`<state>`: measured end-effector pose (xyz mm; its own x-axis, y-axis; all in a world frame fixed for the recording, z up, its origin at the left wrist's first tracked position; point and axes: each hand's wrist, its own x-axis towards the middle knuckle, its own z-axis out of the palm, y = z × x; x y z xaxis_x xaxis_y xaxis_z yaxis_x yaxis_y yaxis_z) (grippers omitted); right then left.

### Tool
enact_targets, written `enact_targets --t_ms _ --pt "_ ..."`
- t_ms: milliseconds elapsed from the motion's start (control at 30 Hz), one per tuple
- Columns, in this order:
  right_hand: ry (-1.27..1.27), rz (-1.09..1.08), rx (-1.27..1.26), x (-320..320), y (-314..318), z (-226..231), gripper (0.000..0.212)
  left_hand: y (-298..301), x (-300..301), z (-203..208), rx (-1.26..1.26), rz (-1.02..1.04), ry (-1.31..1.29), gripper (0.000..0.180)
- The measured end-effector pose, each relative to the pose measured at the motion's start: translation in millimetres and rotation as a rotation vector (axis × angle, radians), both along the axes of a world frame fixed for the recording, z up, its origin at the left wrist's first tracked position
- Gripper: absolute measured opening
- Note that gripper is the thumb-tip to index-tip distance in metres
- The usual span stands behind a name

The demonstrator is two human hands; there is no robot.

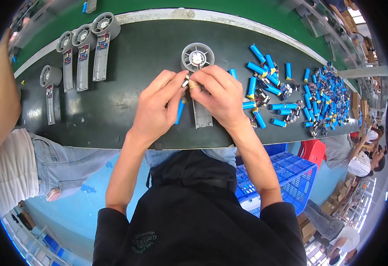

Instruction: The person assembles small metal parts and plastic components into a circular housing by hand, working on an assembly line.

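Note:
Above the bench, my left hand (157,106) and my right hand (220,95) meet with their fingertips pinched. Between them is a small silver-and-white part (185,81), too small to name exactly. Just beyond it lies a grey fan housing (197,56) with a round ring and a white hub. Its flat grey handle (202,116) runs toward me, partly under my right hand. A blue cylindrical battery (180,111) shows beside my left fingers; whether wires join it to the small part is hidden.
Several finished-looking grey fan housings (83,60) lie at the left. Loose blue batteries with wired boards (267,84) spread to my right, before a larger heap (329,99). A co-worker's arm (1,97) reaches in at far left. A blue crate (298,186) stands below the bench.

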<state>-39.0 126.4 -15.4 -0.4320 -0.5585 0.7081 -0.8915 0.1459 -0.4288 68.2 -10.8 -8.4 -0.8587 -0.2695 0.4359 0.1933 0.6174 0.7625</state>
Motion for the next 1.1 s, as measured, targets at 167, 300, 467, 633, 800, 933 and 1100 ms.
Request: enact_targets --t_ms 167,300,467,633,800,933,1100 --pt "0.027 0.006 0.016 -1.5 2.8 -2.9 0.023 -5.1 -1.8 2.5 -0.048 -0.073 0.031 0.027" --pt "0.034 0.011 0.045 -2.1 4.2 0.0 0.023 -6.9 -0.5 4.0 -0.052 -0.097 0.005 0.028" --pt "0.040 -0.001 0.072 -1.5 6.3 3.1 0.023 -1.5 -3.1 0.5 -0.004 -0.033 0.011 0.027" --pt "-0.372 -0.023 0.088 -15.7 28.9 39.1 0.019 8.1 2.4 -0.4 0.272 0.009 -0.119 0.035" --pt "-0.197 -0.653 0.022 -200.3 96.1 46.5 0.034 28.7 -8.5 0.6 0.458 0.138 -0.284 0.039" --pt "0.027 -1.189 0.219 -361.2 167.3 12.8 0.051 -1.5 -47.8 21.0 0.419 0.214 -0.180 0.035" --pt "-0.470 -1.164 0.280 -457.2 243.9 -22.4 0.056 -78.2 -152.8 41.8 0.000 0.337 -0.144 0.035"
